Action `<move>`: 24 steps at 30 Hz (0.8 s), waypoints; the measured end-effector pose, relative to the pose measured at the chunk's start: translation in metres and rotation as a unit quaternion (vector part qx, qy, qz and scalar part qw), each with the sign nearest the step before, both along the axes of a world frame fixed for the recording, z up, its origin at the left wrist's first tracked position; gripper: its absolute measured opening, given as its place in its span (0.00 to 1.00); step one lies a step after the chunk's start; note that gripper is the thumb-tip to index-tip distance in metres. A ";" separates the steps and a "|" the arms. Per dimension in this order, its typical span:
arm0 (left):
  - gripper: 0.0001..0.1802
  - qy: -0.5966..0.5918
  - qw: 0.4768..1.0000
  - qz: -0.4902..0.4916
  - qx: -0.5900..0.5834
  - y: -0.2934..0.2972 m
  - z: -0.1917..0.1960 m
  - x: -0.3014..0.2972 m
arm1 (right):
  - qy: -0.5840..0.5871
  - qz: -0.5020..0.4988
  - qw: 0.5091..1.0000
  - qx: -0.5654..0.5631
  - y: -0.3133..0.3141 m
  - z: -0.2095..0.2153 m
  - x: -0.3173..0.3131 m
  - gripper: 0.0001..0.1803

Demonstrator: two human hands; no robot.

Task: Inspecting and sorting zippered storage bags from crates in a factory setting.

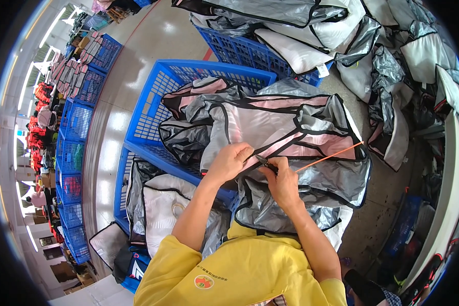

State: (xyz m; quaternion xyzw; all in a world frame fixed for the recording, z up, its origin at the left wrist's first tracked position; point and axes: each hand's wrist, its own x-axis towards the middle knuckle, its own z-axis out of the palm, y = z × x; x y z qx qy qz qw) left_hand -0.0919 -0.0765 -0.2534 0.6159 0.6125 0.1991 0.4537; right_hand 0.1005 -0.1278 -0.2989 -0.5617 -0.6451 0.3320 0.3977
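Note:
My left hand (229,162) pinches the black-bound edge of a pink and silver lined fabric piece (260,122). My right hand (284,184) is closed around small dark thread snips (264,161), their tip at the black binding beside my left fingers. From my right hand a thin orange cord (331,156) stretches to the right across the silver fabric. The fabric piece lies spread over a blue plastic crate (153,109) and hangs toward my body in crumpled silver folds.
A second blue crate (121,196) at the near left holds white and silver pieces. Behind stands another crate (239,51) heaped with similar pieces, and more are piled on the right (392,102). Stacked blue crates (76,122) line the far left. A pale table edge (446,173) curves along the right.

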 end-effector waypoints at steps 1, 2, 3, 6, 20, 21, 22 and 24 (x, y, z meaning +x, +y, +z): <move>0.17 0.000 1.000 0.000 0.000 0.000 0.001 0.001 | 0.000 0.000 1.000 0.000 0.000 -0.001 0.000 0.19; 0.17 -0.004 1.000 0.002 -0.005 0.000 0.002 0.002 | -0.002 -0.002 1.000 0.006 0.000 -0.003 0.001 0.19; 0.17 -0.008 1.000 0.006 -0.008 -0.001 0.004 0.002 | -0.003 -0.003 1.000 0.014 0.000 -0.004 0.001 0.19; 0.14 -0.001 1.000 -0.002 0.014 0.000 0.002 0.003 | -0.005 -0.005 1.000 0.005 0.000 -0.005 0.002 0.19; 0.09 -0.016 0.967 -0.001 0.254 -0.024 -0.019 0.007 | 0.018 -0.004 1.000 -0.025 0.000 -0.003 0.002 0.20; 0.09 -0.048 0.976 0.018 0.210 -0.024 -0.020 0.007 | 0.015 -0.006 1.000 -0.017 0.000 -0.004 0.002 0.20; 0.09 -0.049 0.976 0.017 0.209 -0.024 -0.021 0.007 | 0.014 -0.007 1.000 -0.018 0.000 -0.005 0.002 0.20; 0.08 -0.033 0.980 0.033 0.194 -0.023 -0.020 0.008 | 0.017 -0.005 1.000 -0.012 0.001 -0.007 0.002 0.19</move>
